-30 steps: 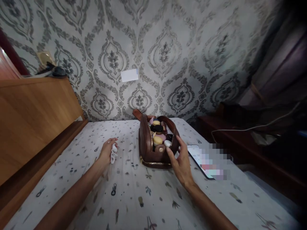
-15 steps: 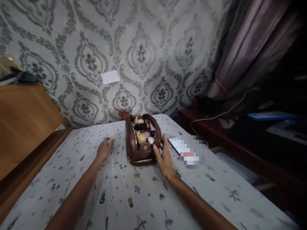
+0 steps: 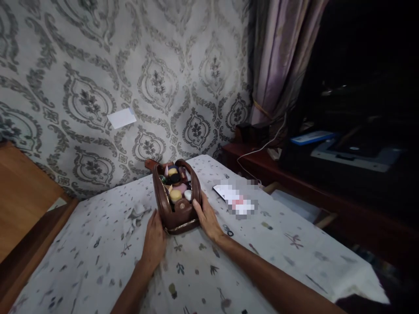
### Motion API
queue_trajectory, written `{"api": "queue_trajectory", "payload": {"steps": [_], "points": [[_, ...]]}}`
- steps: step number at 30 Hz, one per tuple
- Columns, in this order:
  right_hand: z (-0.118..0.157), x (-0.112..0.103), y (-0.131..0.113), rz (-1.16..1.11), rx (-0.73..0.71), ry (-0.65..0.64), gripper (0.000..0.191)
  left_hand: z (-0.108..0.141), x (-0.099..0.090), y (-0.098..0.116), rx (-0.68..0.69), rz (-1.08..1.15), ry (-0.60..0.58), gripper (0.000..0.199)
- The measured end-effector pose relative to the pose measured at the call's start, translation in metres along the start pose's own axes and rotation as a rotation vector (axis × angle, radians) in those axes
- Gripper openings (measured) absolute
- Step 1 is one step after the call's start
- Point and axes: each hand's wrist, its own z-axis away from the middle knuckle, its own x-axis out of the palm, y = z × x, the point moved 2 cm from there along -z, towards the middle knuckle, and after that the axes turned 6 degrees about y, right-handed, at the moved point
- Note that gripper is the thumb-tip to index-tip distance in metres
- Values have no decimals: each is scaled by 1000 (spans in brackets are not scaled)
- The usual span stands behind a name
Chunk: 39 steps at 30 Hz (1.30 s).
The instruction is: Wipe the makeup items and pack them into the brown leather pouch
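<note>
Two bare hands flank an open brown bag [image 3: 178, 218] on a white patterned cloth [image 3: 196, 279] below a papered wall. The right hand [image 3: 207, 218] grasps its near right side, thumb at the front rim; the left hand [image 3: 155, 237] lies along the left side, though whether it grips cannot be told. Marking on the front flap's round snap [image 3: 182, 206] is too small to read. Mosaic masks much of the phone [image 3: 223, 190] to the right, and any print on the wall's white card [image 3: 121, 118] is illegible. Inside the bag, a yellow round item [image 3: 176, 195] and a white one [image 3: 187, 195] show clearly; deeper contents are hidden. Half a second earlier, the left hand sits apart from the bag; now it meets it. The view has swung right, revealing more of the purple curtain [image 3: 278, 52].
</note>
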Motion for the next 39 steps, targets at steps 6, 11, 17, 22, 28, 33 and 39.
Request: {"api": "queue_trajectory", "payload": {"steps": [6,11,17,22,28,33,39], "points": [[-12,-9,2,-1,-30,12,58,8,10,0,-48,92,-6,57],[-19,-16,2,-8,-23,9,56,7,9,0,-66,154,-36,56],[-19,-18,1,-5,-32,-28,55,10,6,0,-18,160,-67,59],[-16,-20,2,5,-42,-4,58,18,7,0,2,93,-150,61],[-12,-21,5,-2,-21,5,62,18,5,-2,51,14,-185,59],[-17,-20,5,-119,11,24,68,15,-1,3,21,77,-155,58],[-41,-20,-5,-276,47,-15,72,-6,-20,4,-382,469,-120,47]]}}
